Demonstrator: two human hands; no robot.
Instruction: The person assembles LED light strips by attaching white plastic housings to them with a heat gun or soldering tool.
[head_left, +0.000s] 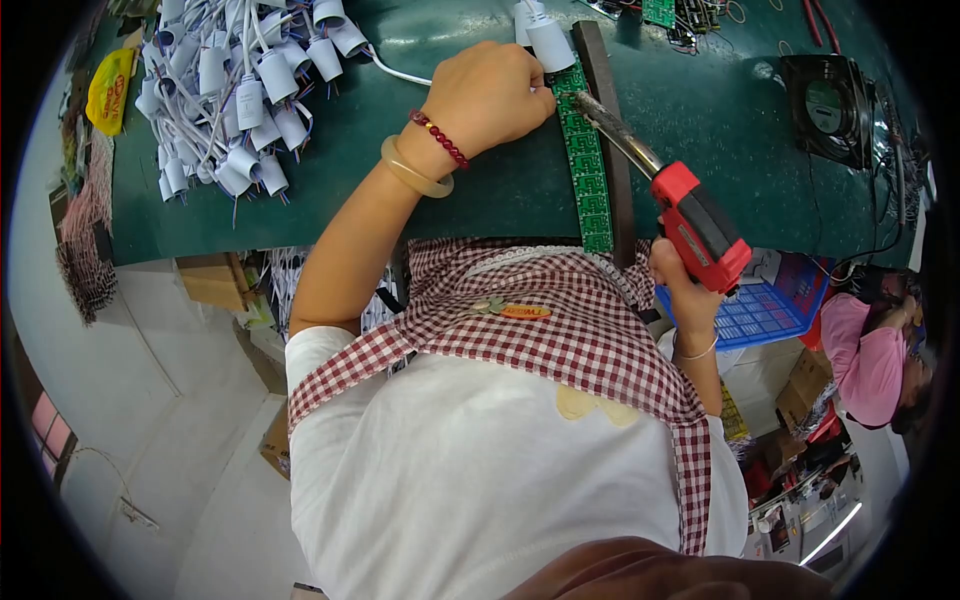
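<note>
My left hand [492, 92] is closed, with its fingertips at the upper part of a long green circuit board strip [587, 170]. What those fingers pinch is hidden. Just beyond them lies a white cylindrical housing [549, 44], and a white cable [400, 73] runs to the hand from the left. My right hand [685, 290] is wrapped around the handle of a red and black soldering gun [697, 222]. The gun's metal tip reaches the strip beside my left fingers. Along the strip's right side lies a dark bar [608, 150].
White housings with wires [240, 100] are heaped at the left of the green table [480, 215]. A yellow packet [110, 92] is at the far left edge. A black fan [828, 110] stands at the right, near a blue plastic basket [760, 315]. Another person's pink sleeve [865, 365] shows at far right.
</note>
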